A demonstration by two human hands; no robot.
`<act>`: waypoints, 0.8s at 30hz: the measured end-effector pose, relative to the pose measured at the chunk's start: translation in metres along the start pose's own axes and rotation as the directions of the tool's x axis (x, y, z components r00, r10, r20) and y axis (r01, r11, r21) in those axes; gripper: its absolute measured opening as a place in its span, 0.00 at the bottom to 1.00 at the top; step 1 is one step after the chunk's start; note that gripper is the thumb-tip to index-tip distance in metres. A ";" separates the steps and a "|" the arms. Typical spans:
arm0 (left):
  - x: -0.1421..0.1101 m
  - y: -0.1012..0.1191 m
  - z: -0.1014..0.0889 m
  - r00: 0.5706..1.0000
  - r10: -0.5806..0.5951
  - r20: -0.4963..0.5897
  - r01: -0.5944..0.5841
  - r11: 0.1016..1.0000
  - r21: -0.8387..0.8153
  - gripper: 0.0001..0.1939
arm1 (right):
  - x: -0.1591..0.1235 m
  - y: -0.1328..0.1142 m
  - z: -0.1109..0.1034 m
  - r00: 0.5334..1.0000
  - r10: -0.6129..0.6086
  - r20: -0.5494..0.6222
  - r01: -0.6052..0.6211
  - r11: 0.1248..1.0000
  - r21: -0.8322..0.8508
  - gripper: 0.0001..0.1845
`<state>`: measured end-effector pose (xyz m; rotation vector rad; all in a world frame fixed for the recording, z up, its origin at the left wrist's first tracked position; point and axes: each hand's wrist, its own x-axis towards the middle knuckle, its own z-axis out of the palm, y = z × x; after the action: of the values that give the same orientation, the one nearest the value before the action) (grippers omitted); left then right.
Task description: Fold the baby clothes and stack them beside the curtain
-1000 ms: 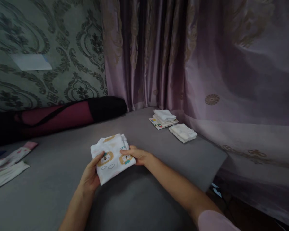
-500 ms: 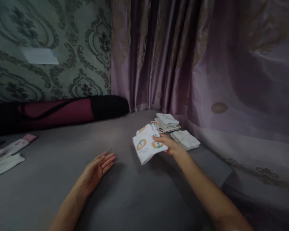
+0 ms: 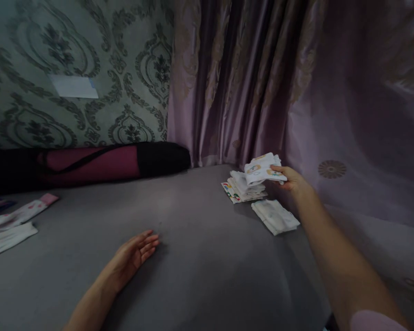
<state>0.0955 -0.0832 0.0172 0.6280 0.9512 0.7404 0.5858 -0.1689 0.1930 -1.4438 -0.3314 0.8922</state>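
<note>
My right hand [image 3: 290, 178] grips a folded white cloth [image 3: 262, 169] printed with orange and teal figures, its thumb on top. The cloth is over a stack of folded cloths [image 3: 243, 188]; its near part overlaps the top of the stack, and I cannot tell whether its full weight rests there. A colourful print shows at the bottom of the stack. Just in front lies another folded whitish cloth [image 3: 275, 217]. My left hand [image 3: 134, 255] is held low over the grey surface at the left, fingers stretched out, with nothing in it.
The grey surface [image 3: 193, 257] spreads across the front. Small garments [image 3: 20, 216], white and pink-dotted, lie at the left edge. A long black and maroon bag [image 3: 93, 161] runs along the patterned wall. Purple curtains [image 3: 224, 92] hang behind the stack and down the right side.
My right hand has carried the printed cloth from the middle, back and to the right, onto or just over the stack. My left hand stays open, slightly lower in view.
</note>
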 end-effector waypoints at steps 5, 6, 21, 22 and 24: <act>0.003 -0.001 -0.002 1.000 -0.005 0.007 0.005 1.000 -0.006 0.11 | 0.030 0.007 0.018 0.998 0.059 -0.038 -0.060 0.998 -0.027 0.08; 0.003 -0.001 -0.002 1.000 -0.004 0.009 0.004 1.000 -0.004 0.11 | 0.035 0.008 0.022 0.998 0.058 -0.035 -0.059 0.997 -0.040 0.08; -0.003 0.001 0.006 1.000 -0.024 0.004 0.024 0.999 0.033 0.12 | 0.084 0.013 0.006 0.967 -0.241 -0.079 0.083 0.597 -0.798 0.14; -0.004 0.001 0.006 1.000 -0.030 -0.002 0.030 0.999 0.034 0.12 | 0.088 0.010 0.006 0.958 -0.280 -0.064 0.102 0.540 -0.835 0.15; -0.004 0.001 0.007 0.999 -0.031 -0.014 0.032 0.998 0.047 0.13 | 0.098 0.004 0.005 0.944 -0.327 -0.041 0.116 0.449 -0.886 0.13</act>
<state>0.0996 -0.0869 0.0233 0.6486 0.9906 0.6963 0.6446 -0.0975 0.1600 -2.3670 -0.9033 0.2846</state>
